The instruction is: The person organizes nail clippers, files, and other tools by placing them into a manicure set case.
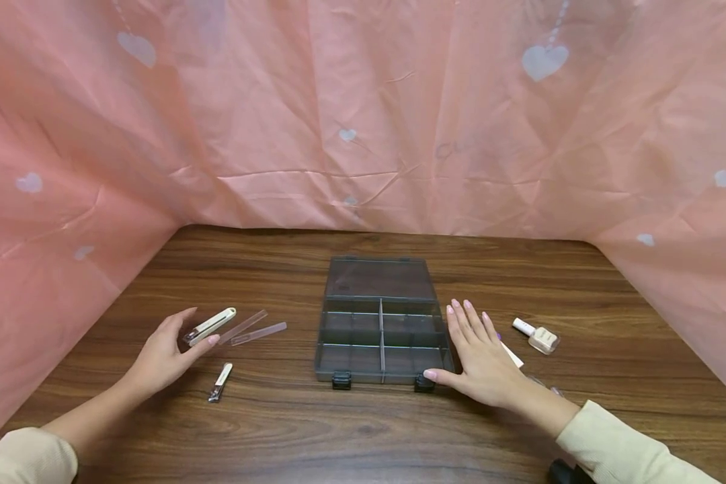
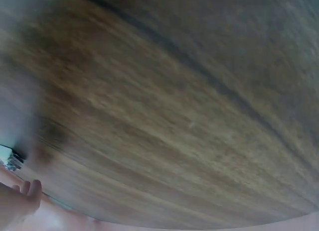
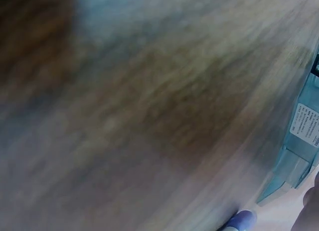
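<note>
In the head view my left hand (image 1: 166,355) is spread around a large cream nail clipper (image 1: 213,326), thumb on the near side and fingers on the far side. A smaller nail clipper (image 1: 220,383) lies nearer to me. Two clear, narrow plastic strips (image 1: 259,334) lie just right of the large clipper. My right hand (image 1: 482,366) is flat with straight fingers along the right side of a grey see-through compartment box (image 1: 382,339). Its thumb reaches the box's front right latch (image 1: 424,383). The box's lid (image 1: 381,279) is folded back, away from me.
Right of my right hand lies a nail polish bottle (image 1: 543,340) with a white cap. A white item (image 1: 512,355) with a purple part is partly hidden by that hand. Small clear pieces (image 1: 556,391) lie near the wrist. A pink curtain (image 1: 363,161) surrounds the wooden table (image 1: 314,430).
</note>
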Demonstrator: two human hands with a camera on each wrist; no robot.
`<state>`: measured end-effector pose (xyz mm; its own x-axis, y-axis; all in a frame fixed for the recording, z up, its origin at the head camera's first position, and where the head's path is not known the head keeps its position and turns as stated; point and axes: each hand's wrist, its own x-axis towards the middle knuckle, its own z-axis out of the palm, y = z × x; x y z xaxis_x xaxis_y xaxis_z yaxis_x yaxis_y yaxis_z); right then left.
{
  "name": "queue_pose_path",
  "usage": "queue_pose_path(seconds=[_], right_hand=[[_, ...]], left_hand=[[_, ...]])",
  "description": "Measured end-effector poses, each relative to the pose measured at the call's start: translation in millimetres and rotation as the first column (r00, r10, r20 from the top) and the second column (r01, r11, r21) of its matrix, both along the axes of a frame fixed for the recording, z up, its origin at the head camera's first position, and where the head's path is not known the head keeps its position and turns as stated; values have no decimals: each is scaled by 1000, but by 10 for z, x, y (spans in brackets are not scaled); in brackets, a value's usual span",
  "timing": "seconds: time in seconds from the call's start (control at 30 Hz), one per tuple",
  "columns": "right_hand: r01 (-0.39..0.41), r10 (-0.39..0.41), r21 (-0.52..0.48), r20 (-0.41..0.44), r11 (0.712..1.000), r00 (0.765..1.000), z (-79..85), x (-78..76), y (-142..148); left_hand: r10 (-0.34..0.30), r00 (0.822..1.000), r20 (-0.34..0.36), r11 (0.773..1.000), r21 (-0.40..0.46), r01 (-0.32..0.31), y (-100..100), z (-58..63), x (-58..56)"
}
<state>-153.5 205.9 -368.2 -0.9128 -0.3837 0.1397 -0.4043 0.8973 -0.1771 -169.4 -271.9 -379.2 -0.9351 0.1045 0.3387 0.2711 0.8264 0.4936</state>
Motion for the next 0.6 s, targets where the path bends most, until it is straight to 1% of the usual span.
queue_pose_path(seconds=[0.1,0.27,0.37,0.6], right_hand=[[-3,3,-1,-3,1000,1000,-33,-28,-6],[-5,5,-1,1,1000,1000,-48,-30,-23],[-7,7,4,-2,1000,1000,-37,-38,-33],[-18,18,17,3,1000,1000,-15,-54,-59]], left_hand=[[48,998,43,998,26,-49,-34,-21,-20],[89,994,69,995,43,-92,-86,-64,-33],[112,992,59,993,42,-115,-117,-96,-25],[147,989,0,989,26,-147,-164,-158,-17]])
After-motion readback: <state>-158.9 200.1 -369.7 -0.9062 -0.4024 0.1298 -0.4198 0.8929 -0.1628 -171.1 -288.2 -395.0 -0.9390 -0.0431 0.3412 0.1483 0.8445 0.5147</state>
